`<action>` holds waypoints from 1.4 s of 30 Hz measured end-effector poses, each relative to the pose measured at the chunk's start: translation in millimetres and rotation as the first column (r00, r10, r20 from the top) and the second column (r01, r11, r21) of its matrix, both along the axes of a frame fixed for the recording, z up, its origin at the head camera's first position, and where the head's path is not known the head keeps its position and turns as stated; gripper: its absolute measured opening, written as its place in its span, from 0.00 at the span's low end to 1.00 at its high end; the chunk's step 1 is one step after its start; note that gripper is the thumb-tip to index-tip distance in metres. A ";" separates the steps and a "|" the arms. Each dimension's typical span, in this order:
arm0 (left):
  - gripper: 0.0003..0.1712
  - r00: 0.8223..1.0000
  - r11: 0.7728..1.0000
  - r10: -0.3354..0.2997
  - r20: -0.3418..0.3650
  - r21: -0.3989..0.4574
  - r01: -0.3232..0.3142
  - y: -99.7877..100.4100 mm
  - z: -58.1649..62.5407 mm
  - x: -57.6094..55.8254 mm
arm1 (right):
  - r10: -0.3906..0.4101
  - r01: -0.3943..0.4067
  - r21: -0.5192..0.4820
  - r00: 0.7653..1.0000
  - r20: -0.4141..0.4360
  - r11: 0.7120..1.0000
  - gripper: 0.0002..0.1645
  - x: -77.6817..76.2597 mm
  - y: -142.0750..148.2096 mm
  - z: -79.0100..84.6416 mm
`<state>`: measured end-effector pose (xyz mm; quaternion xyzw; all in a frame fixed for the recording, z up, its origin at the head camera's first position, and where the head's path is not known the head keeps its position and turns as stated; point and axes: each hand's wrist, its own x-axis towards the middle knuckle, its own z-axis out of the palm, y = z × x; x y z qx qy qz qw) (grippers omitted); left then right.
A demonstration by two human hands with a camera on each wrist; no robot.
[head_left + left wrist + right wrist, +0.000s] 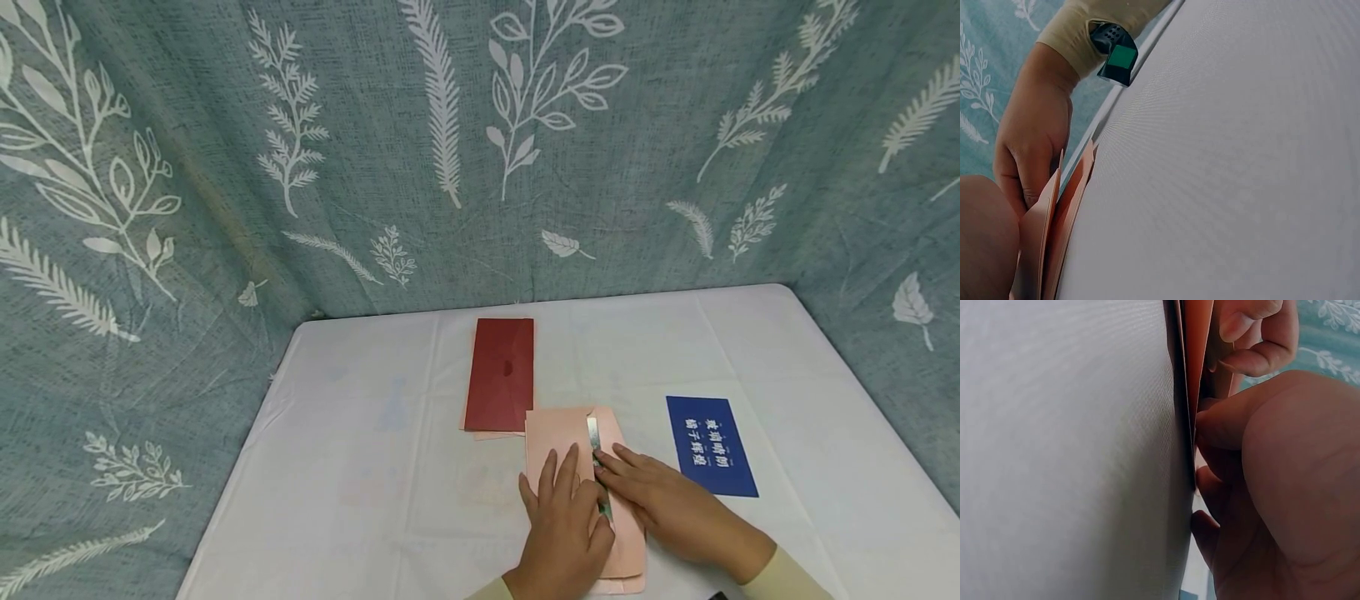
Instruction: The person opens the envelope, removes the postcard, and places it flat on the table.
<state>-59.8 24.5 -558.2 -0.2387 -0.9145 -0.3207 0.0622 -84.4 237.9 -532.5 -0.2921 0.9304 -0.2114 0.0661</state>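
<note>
A pink envelope (558,425) lies upright on the table in the head view, on top of at least one more pink layer. Down its right part runs a narrow shiny strip (593,431), partly hidden by fingers. My left hand (562,529) rests on the envelope with fingers spread, its thumb and index finger close to the strip. From the right, my right hand (675,504) presses the envelope's right side, fingertips beside the strip. In the left wrist view the pink paper edges (1054,231) stand apart, leaving a gap. Whether the left fingers pinch the strip is unclear.
A dark red envelope (501,375) lies on pink paper farther back. To the right is a blue card (712,446) with white characters. White cloth covers the table (360,467); a green leaf-patterned curtain (465,242) hangs behind and at the sides.
</note>
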 end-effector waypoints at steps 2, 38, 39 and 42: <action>0.05 1.000 1.000 0.000 0.004 0.001 0.000 0.2 -0.1 -0.6 | -0.002 0.002 0.001 1.000 0.000 1.000 0.29 -0.3 0.1 0.5; 0.04 1.000 1.000 0.009 0.003 0.004 -0.009 1.0 -8.6 -0.6 | -0.020 0.019 -0.011 0.999 -0.044 1.000 0.27 0.9 6.6 -5.1; 0.04 1.000 1.000 0.008 0.001 0.005 -0.008 1.1 -8.9 -0.5 | -0.023 0.022 -0.011 0.999 -0.049 1.000 0.26 0.9 7.2 -5.5; 0.04 1.000 1.000 0.007 -0.010 0.013 -0.007 1.2 -10.6 -0.7 | -0.031 0.030 -0.008 0.998 -0.056 1.000 0.27 0.9 9.0 -6.7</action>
